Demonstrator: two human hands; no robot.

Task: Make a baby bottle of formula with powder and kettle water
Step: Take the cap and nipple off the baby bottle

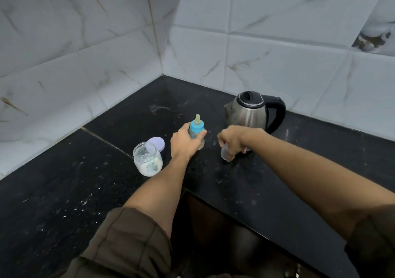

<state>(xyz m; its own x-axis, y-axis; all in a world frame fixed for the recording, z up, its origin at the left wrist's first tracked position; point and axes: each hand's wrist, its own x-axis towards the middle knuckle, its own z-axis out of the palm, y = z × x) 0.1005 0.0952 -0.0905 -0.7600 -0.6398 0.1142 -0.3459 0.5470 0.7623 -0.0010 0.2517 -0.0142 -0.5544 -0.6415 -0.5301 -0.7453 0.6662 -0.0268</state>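
Blue-collared bottle (197, 126): you're gripping it upright in left hand (183, 142), likely steadying; right hand (233, 139) curling round clear cap (225, 153), probably parking it.

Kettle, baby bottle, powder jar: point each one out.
Kettle (245, 115): head view, steel body.
Baby bottle (196, 126): head view, blue collar.
Powder jar (147, 162): head view, clear wall.

Left forearm (162, 188) and right forearm (299, 160), bare below the sleeves (128, 235), reach toward the desk's (64, 192) far corner. Left grip (184, 140) curls round the bottle (196, 128); right grip (232, 142), knuckles up, curls down round a clear cap (225, 152).
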